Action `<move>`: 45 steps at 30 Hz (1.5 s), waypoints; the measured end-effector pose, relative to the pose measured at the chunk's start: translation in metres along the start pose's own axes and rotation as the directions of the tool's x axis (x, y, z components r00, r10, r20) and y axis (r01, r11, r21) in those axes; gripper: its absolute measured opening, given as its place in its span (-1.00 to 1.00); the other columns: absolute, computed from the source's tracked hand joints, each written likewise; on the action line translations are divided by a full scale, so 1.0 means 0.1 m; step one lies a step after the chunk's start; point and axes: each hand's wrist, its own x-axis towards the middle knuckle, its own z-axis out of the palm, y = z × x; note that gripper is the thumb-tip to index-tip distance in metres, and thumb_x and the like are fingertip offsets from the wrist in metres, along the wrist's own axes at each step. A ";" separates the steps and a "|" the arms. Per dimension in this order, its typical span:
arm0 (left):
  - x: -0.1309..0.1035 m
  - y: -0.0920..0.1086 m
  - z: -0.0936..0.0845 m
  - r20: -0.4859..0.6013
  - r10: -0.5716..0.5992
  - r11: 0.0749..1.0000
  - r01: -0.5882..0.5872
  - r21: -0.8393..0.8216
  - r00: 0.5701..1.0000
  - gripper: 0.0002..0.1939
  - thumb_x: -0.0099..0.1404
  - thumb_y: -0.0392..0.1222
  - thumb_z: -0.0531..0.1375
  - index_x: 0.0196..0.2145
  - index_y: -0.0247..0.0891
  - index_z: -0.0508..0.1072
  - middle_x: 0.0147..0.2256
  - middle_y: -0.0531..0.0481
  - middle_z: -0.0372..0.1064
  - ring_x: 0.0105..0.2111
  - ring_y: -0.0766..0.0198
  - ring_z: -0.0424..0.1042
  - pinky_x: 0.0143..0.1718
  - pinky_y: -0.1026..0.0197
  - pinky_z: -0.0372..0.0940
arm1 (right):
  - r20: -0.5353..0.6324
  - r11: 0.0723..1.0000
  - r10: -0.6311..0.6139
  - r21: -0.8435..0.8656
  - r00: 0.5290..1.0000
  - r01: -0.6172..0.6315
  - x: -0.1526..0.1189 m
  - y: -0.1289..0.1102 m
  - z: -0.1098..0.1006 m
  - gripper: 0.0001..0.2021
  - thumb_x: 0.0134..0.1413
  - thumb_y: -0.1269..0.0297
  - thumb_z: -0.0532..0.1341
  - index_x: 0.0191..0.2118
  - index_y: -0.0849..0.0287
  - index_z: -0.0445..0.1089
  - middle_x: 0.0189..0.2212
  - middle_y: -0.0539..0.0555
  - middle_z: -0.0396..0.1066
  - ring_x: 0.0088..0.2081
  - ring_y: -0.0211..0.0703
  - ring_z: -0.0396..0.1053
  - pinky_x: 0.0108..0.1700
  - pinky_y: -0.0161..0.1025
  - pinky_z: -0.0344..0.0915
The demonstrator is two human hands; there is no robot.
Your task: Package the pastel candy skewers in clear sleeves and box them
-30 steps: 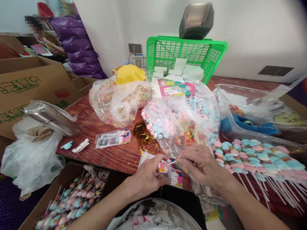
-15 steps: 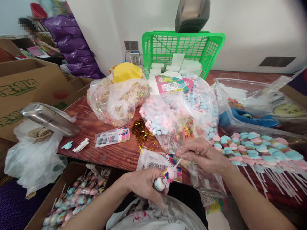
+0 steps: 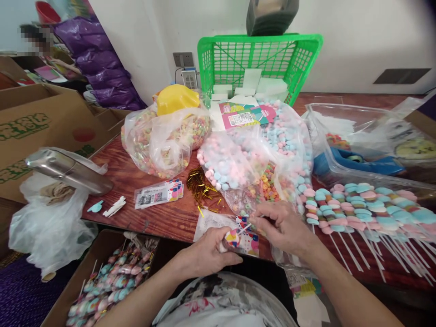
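My left hand (image 3: 213, 254) is wrapped around a marshmallow stick (image 3: 232, 238) in a printed clear wrapper, its white stick pointing up to the right. The hand covers most of the candy. My right hand (image 3: 284, 227) has its fingertips pinched together at the stick's free end; whatever lies between them is too small to make out. Beneath both hands, printed clear bags (image 3: 213, 225) lie at the table edge. Just beyond is a bunch of gold twist ties (image 3: 200, 186). A clear bag of pink and blue marshmallows (image 3: 226, 159) stands past my right hand.
Finished-looking marshmallow skewers (image 3: 371, 206) pile up on the right by a clear plastic bin (image 3: 340, 175). A green basket (image 3: 204, 68) stands behind. Left are a bag of ring candies (image 3: 139, 150), a steel flask (image 3: 71, 170) and a carton of wrapped skewers (image 3: 116, 277). Someone sits far left.
My left hand has risen slightly and turned, now covering more of the wrapped candy. My right fingertips have shifted a little left and down, against the stick's end. The view has tilted slightly.
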 end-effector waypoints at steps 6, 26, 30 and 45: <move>-0.04 -0.06 0.03 0.080 -0.269 0.961 0.273 -0.051 0.960 -0.72 0.11 -0.08 0.28 -0.38 -0.23 0.24 -0.64 0.26 0.09 -0.71 0.46 0.08 -0.66 0.36 0.00 | 0.095 0.996 0.085 0.006 0.992 -0.086 0.05 -0.08 0.23 -0.74 0.14 0.33 0.14 -0.57 0.20 0.26 -0.62 -0.08 0.23 -0.50 -0.31 0.16 -0.34 -0.29 0.04; -0.05 -0.07 0.14 -0.227 0.110 0.991 -0.124 -0.046 0.968 -0.72 0.29 0.01 0.14 -0.37 -0.29 0.31 -0.52 0.15 0.08 -0.52 0.43 0.05 -0.52 0.36 0.02 | -0.301 0.969 0.046 0.244 0.952 0.030 -0.13 -0.22 0.61 -0.82 0.18 0.44 0.10 -0.45 0.15 0.25 -0.44 -0.01 0.18 -0.37 -0.23 0.21 -0.36 -0.28 0.15; -0.07 -0.10 0.10 -0.177 0.008 0.987 -0.036 -0.154 0.984 -0.59 0.28 0.19 0.09 -0.33 -0.28 0.31 -0.58 0.16 0.13 -0.63 0.45 0.08 -0.63 0.39 0.01 | -0.397 0.970 0.072 0.241 0.915 0.028 -0.09 -0.24 0.67 -0.82 0.19 0.44 0.09 -0.44 0.16 0.27 -0.35 0.05 0.29 -0.27 -0.18 0.28 -0.26 -0.24 0.20; -0.31 -0.22 -0.24 0.118 -0.121 0.828 0.166 -0.536 0.986 -0.63 0.08 0.07 0.26 -0.45 -0.36 0.40 -0.53 0.00 0.34 -0.66 0.46 0.27 -0.69 0.43 0.11 | -0.362 0.854 0.088 0.507 0.928 0.117 0.06 -0.32 0.98 -0.89 0.12 0.44 0.18 -0.41 0.14 0.32 -0.55 -0.05 0.31 -0.55 -0.29 0.29 -0.51 -0.35 0.23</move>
